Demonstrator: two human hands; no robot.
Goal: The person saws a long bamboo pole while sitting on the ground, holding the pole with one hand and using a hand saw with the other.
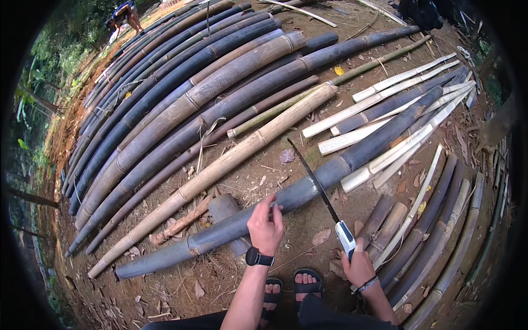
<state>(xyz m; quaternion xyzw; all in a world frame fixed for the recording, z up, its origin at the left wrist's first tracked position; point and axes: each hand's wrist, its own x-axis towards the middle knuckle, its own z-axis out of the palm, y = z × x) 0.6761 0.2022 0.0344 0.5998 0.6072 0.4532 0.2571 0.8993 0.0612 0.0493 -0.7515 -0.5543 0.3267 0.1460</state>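
Observation:
A thick dark bamboo pole (pixel 225 226) lies slantwise in front of me, propped near its left part on a short bamboo piece (pixel 224 207). My right hand (pixel 360 267) grips a hand saw (pixel 345 237) by its white and blue handle. The long dark blade runs up and left across the pole, its tip beyond the far side; I cannot tell whether the teeth touch the bamboo. Left of the blade, my left hand (pixel 266 226) is over the pole's near side with fingers curled; a small pale thing may be between them, too small to name.
Many long bamboo poles (pixel 187 104) lie side by side at the upper left. A tan pole (pixel 236 157) lies just beyond the dark one. Split pale strips (pixel 379 118) and more poles (pixel 440 247) are at the right. A bent-over person (pixel 125 16) is far off.

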